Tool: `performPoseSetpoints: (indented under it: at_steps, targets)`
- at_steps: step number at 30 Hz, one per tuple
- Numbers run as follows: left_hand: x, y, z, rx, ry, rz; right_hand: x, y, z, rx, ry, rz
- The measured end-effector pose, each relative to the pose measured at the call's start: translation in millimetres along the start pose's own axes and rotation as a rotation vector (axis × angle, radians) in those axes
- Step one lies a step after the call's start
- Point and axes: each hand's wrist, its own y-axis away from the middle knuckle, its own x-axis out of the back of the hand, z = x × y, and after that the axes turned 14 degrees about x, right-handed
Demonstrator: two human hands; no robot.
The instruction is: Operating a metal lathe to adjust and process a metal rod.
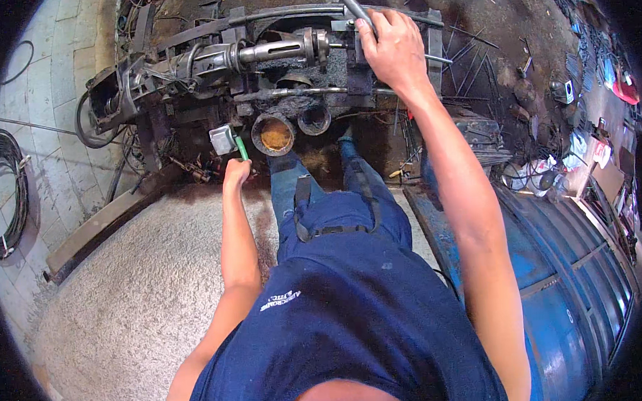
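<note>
My left hand (238,172) is closed around the green handle of a tool with a boxy grey head (223,140). It is held low, left of a round pot (256,134) with orange-brown material inside. I cannot make out exactly what kind of tool it is. At the far right of a dark, greasy machine (279,53), my right hand (393,48) wraps around a grey metal bar (350,1). The bar slants up to the left out of the fist. Part of the machine beneath my right hand is hidden.
Beside the first pot sits a second dark round pot (315,120). Thin metal rods (472,61) lie scattered on the ground at the right. A blue metal panel (555,312) stands at the lower right. A coiled black cable (5,193) is at the far left.
</note>
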Motion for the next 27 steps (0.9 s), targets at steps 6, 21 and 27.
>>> performPoseSetpoints:
  at_steps: [6, 21, 27]
  targets:
    - [-24, -66, -25, -0.022, -0.261, 0.117, -1, -11, -7, 0.044, -0.014, -0.031]
    - [7, 56, -13, -0.280, -0.426, 0.175, -8, 161, -91, -0.485, -0.509, -0.154]
    - [9, 118, -25, -0.365, -0.119, 0.148, -83, 275, -33, -1.368, -0.148, -0.077]
